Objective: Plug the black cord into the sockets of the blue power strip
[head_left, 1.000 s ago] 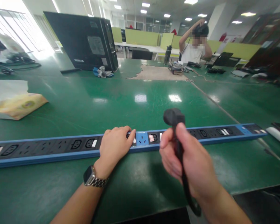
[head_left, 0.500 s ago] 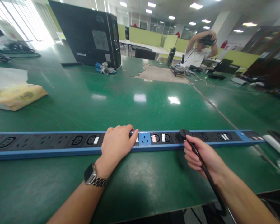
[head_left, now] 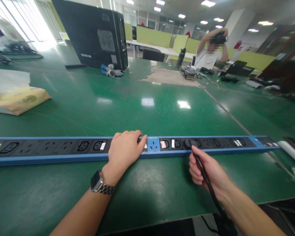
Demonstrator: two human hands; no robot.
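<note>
A long blue-framed power strip [head_left: 131, 156] with black sockets lies across the green table. My left hand [head_left: 126, 146] is wrapped over its middle, just left of a blue socket [head_left: 153, 144]; a watch sits on that wrist. My right hand [head_left: 208, 168] is closed round the black power cord [head_left: 206, 178] right behind its plug. The round black plug [head_left: 187, 143] is at the strip's face, right of the blue socket. Its prongs are hidden, so I cannot tell how deep it sits. The cord runs down past my right forearm.
Beyond the strip stand a black computer case [head_left: 100, 36], gloves [head_left: 111, 70] and a tissue pack [head_left: 22, 98]. A dark bottle [head_left: 181, 58] is farther back, near a person [head_left: 208, 57] with raised arms. A white object [head_left: 291, 152] lies at the strip's right end.
My right hand has brought the plug slightly left and a little down along the strip, uncovering a socket to its right. My left hand keeps its place on the strip.
</note>
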